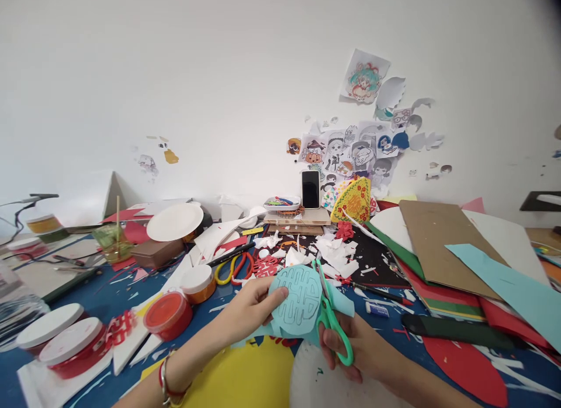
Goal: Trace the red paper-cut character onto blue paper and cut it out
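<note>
My left grip [255, 307] pinches the paper [301, 297], my right grip [356, 343] holds scissors [326, 307]; turning the paper should keep curves smooth.

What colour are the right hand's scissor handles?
The scissor handles are green, clearest in the head view.

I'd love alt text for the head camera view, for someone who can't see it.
A person's left hand holds roughly round light-blue paper with an outlined pattern, while the right hand holds green-handled scissors at its edge. White paper scraps litter the table; drawings hang on the wall beyond.
</note>
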`<action>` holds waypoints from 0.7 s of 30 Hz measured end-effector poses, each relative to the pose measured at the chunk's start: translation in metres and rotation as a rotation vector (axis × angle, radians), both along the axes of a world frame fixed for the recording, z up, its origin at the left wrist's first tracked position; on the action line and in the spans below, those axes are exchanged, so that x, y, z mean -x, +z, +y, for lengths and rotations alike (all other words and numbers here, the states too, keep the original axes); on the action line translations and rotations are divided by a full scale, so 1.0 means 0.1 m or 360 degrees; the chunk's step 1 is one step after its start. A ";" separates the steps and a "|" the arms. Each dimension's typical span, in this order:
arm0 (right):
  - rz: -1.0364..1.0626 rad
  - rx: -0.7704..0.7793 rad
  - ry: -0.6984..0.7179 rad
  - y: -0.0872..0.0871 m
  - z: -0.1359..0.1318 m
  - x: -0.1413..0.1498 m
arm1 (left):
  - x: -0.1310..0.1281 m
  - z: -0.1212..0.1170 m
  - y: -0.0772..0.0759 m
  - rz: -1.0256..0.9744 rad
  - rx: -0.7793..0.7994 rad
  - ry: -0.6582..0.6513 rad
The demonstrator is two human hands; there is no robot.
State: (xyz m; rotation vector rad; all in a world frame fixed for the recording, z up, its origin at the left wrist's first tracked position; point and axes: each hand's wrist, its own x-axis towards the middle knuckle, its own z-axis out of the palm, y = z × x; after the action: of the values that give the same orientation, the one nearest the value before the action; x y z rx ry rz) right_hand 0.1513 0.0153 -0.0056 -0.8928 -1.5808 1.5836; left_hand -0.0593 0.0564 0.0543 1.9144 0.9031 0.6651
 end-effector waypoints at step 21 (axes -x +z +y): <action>-0.0040 0.0087 -0.0077 0.06 -0.01 -0.01 | -0.04 0.03 -0.08 -0.0079 0.0075 0.0024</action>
State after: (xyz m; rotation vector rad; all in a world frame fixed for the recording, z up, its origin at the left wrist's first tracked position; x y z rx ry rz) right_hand 0.1528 0.0144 0.0008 -0.9772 -1.5283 1.5937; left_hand -0.0548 0.0589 0.0464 1.8435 0.8952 0.6912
